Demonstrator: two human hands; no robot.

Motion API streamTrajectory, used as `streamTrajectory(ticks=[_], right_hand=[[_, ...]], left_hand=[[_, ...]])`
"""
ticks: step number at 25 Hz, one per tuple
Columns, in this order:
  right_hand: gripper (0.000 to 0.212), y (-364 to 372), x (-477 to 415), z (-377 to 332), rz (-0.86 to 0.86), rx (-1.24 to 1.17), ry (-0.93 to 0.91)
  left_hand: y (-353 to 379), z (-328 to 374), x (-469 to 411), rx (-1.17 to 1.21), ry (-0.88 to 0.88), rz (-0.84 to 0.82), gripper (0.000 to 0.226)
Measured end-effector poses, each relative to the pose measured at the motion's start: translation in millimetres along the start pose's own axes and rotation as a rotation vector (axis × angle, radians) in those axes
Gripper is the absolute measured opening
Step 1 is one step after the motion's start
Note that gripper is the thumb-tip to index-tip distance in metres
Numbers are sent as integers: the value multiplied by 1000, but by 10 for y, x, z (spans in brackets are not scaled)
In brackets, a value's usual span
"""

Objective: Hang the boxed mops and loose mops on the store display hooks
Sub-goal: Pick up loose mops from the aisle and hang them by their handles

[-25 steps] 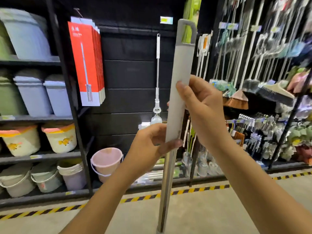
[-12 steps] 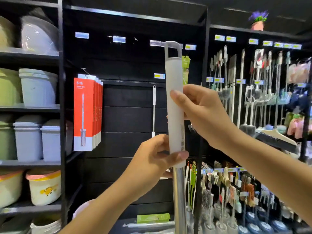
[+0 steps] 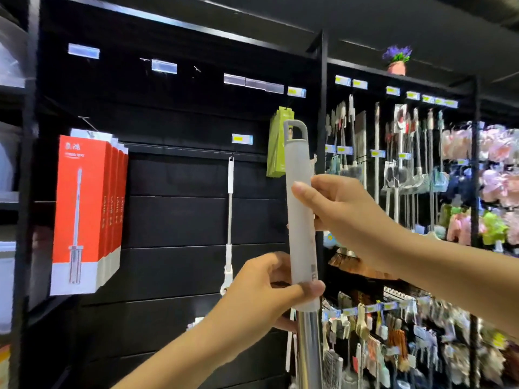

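**Desk:** What are you holding?

**Me:** A loose mop (image 3: pixel 301 220), upright in front of the black slatted back wall (image 3: pixel 179 220). Its upper part is a matte, pale grey sleeve, round and smooth. At the top it ends in a rounded hanging loop (image 3: pixel 294 130). Below the sleeve the shaft (image 3: pixel 308 349) turns to bright polished metal and runs out of the bottom of my view.

**Desk:** And the grip?

**Me:** My left hand (image 3: pixel 261 299) wraps the sleeve's lower end, thumb laid across the front and fingers curled behind. My right hand (image 3: pixel 345 211) grips about the middle of the sleeve, with the thumb tip on the near side and the fingers round the back.

**Desk:** Where is the loop against the display?

**Me:** It stands in front of a flat green pack (image 3: pixel 276 153) that hangs on the wall. I can't tell how near it is to any hook.

**Desk:** What else hangs there?

**Me:** Off to the left is a row of boxed mops (image 3: pixel 81 211). They are tall flat cartons, glossy red with a white band at the foot, hung on a thin wire hook (image 3: pixel 85 123). Between them and my mop, one slim hanging mop (image 3: pixel 230 209) with a white grip and a metal rod hangs by its own loop. A yellow price tag (image 3: pixel 242 139) sits just above it. To the right there are racks of brushes and fluffy dusters, too blurred to sort.
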State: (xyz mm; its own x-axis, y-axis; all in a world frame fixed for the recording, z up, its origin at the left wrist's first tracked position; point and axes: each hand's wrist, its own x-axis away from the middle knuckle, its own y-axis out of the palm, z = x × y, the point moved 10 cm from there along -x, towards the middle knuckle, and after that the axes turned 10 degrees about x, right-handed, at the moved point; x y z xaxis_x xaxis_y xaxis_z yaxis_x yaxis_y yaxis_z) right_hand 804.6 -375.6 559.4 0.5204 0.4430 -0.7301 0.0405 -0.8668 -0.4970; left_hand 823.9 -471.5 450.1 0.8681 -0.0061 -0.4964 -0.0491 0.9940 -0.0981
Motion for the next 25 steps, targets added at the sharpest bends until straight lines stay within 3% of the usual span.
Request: streamTrajectory(ticks=[4, 12, 16, 20, 25], right_hand=[[31, 352, -553, 148, 23, 17, 13], [31, 1017, -1390, 634, 66, 20, 43], [25, 1322, -1759, 1099, 19, -22, 121], [33, 1569, -2158, 1744, 29, -60, 241], [32, 1829, -2712, 2349, -4, -86, 217]], left_hand=[[-514, -91, -468, 5, 15, -38, 23], [-1402, -507, -1215, -93, 47, -58, 39], [-1687, -888, -1697, -164, 29, -57, 30], [-1928, -1363, -2244, -229, 13, 28, 24], [-2211, -1828, -2912, -257, -26, 105, 28]])
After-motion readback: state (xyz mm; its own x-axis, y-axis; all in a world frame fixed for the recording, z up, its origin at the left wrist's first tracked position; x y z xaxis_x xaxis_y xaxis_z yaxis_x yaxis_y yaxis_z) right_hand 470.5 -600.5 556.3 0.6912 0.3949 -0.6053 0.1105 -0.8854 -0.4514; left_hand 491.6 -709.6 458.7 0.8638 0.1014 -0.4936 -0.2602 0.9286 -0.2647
